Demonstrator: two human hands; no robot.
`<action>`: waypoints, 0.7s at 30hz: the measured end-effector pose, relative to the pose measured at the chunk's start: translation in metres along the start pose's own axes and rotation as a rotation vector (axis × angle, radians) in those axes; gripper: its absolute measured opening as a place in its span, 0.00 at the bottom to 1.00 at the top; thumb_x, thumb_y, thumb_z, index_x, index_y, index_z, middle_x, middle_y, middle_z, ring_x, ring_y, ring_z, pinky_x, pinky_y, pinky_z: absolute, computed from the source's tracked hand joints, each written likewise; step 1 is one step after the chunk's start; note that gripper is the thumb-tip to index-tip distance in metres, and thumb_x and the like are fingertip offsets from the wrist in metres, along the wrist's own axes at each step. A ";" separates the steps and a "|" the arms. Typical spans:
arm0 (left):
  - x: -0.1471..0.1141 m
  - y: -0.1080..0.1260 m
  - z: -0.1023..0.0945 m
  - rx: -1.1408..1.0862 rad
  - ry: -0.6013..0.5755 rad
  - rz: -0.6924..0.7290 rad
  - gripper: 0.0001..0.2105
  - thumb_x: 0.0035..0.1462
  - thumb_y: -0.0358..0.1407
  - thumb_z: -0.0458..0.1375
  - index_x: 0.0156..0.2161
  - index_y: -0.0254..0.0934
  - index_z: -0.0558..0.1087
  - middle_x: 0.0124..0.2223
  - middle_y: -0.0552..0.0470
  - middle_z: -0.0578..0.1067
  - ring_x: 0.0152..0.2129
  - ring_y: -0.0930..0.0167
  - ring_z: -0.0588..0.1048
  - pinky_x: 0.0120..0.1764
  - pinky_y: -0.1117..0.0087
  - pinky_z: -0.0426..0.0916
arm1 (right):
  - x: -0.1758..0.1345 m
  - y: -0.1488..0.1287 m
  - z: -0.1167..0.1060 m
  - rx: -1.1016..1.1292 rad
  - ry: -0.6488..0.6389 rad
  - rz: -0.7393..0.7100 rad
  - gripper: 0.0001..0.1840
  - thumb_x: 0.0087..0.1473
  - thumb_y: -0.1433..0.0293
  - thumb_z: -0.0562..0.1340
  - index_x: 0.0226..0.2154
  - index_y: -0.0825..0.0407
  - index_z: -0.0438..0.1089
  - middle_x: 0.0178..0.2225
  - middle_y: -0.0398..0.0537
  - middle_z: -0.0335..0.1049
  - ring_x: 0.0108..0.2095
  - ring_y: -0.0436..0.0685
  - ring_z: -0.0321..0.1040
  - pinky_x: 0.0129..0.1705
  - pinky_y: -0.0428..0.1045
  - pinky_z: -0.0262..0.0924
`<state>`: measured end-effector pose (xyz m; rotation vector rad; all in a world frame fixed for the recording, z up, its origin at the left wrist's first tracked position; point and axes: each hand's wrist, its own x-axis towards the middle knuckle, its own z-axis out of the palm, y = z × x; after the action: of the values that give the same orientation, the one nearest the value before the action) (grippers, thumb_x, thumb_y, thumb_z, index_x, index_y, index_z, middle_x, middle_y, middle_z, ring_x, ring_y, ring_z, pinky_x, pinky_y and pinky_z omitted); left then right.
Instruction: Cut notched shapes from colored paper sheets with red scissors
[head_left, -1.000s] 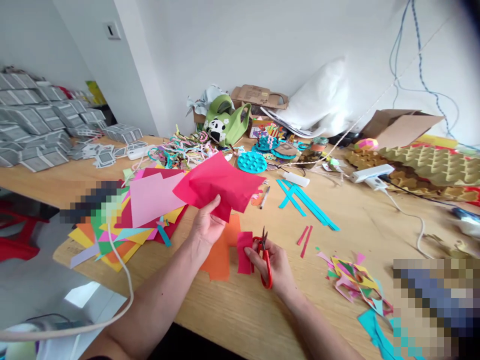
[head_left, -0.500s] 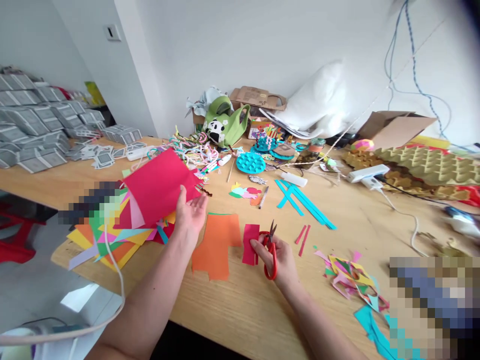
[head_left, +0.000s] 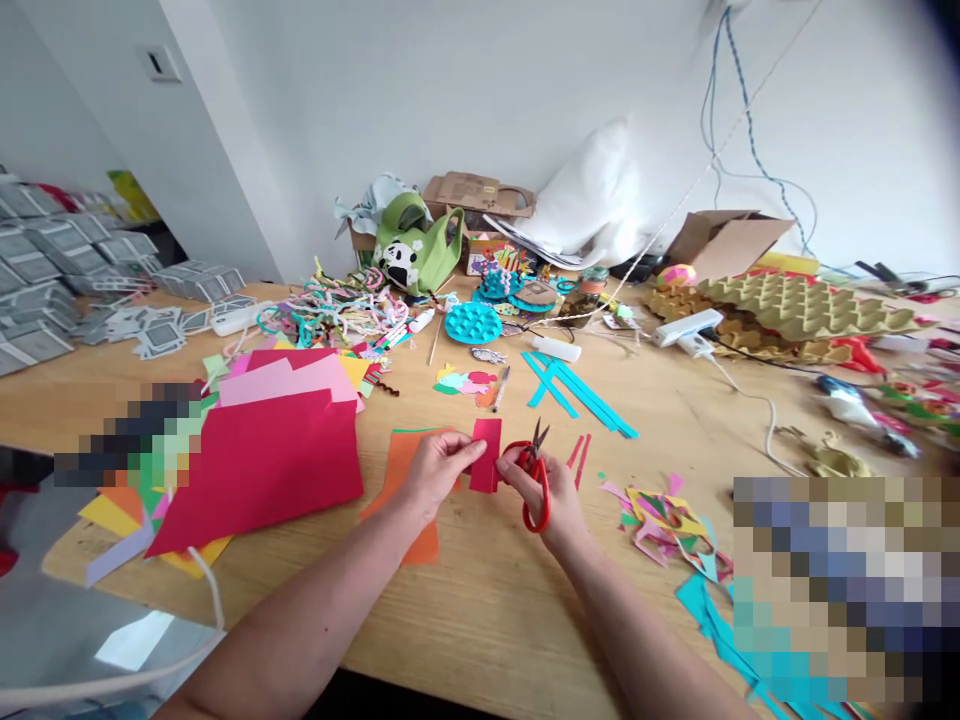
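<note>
A small red paper piece [head_left: 487,458] is pinched at its left edge by my left hand [head_left: 437,470]. My right hand [head_left: 553,500] is closed around red-handled scissors [head_left: 536,485], blades pointing up and away. Its thumb and finger are at the right edge of the same paper; whether they still grip it is hard to tell. Under my left hand lies an orange paper [head_left: 416,540], partly covered by the hand. The large red sheet [head_left: 270,465] rests on the coloured paper pile to the left. Two thin red strips [head_left: 580,460] lie just right of the scissors.
Paper scraps [head_left: 667,520] and blue paper strips [head_left: 581,390] lie to the right and beyond. A pen [head_left: 502,388] and small cut-outs [head_left: 466,382] are ahead. Egg trays [head_left: 810,305], a power strip [head_left: 686,328] and a green panda bag [head_left: 416,250] stand at the back.
My left hand has let go of the large red sheet, now lying on the pile, and moved right to take the small red paper. The view has shifted right.
</note>
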<state>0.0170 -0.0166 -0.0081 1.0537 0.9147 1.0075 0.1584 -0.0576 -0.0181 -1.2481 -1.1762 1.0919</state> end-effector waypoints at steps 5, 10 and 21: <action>0.005 0.000 0.001 -0.032 -0.021 -0.030 0.11 0.41 0.39 0.64 0.18 0.35 0.70 0.17 0.58 0.67 0.17 0.76 0.64 0.25 0.74 0.61 | 0.003 -0.001 -0.004 -0.040 -0.007 0.007 0.11 0.48 0.63 0.62 0.23 0.54 0.67 0.21 0.41 0.63 0.23 0.49 0.57 0.27 0.45 0.51; 0.008 0.002 0.007 -0.018 -0.029 -0.070 0.10 0.41 0.40 0.63 0.20 0.34 0.71 0.19 0.57 0.69 0.18 0.74 0.67 0.27 0.72 0.63 | 0.005 -0.001 -0.007 -0.013 0.074 0.015 0.14 0.47 0.60 0.63 0.23 0.54 0.68 0.22 0.43 0.67 0.26 0.51 0.61 0.30 0.45 0.55; 0.061 0.011 0.038 0.012 0.131 0.144 0.14 0.39 0.38 0.62 0.15 0.35 0.61 0.16 0.61 0.57 0.16 0.79 0.57 0.23 0.76 0.55 | 0.008 -0.007 -0.016 -0.066 0.153 0.086 0.28 0.51 0.47 0.54 0.22 0.56 0.66 0.17 0.47 0.66 0.17 0.49 0.62 0.21 0.44 0.58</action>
<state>0.0674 0.0339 0.0046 1.0854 0.9621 1.2033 0.1752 -0.0515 -0.0102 -1.4192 -1.0578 1.0079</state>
